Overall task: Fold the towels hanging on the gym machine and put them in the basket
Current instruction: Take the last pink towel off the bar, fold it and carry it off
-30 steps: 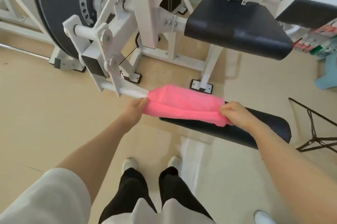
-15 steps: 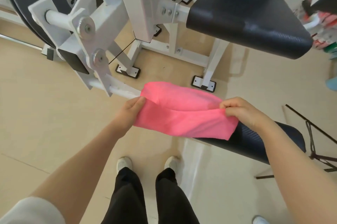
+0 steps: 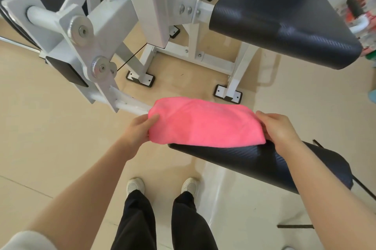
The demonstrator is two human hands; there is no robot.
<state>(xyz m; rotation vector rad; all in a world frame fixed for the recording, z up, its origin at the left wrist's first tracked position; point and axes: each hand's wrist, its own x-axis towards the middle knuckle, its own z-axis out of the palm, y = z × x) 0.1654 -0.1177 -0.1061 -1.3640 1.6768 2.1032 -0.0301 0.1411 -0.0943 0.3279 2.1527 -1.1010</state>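
Towel [image 3: 203, 122], pink and already doubled over, hangs between both hands above the near pad [image 3: 264, 160], the left hand [image 3: 138, 127] pinching its left edge with the thumb on top and the right hand [image 3: 278, 128] curled over its right edge. Soft, light and limp by the look of it, it should sag wherever unsupported, so the corners are the places to hold. Beyond the grip stands the machine frame [image 3: 97, 32] and seat [image 3: 284, 24], close enough to snag; no basket shows.
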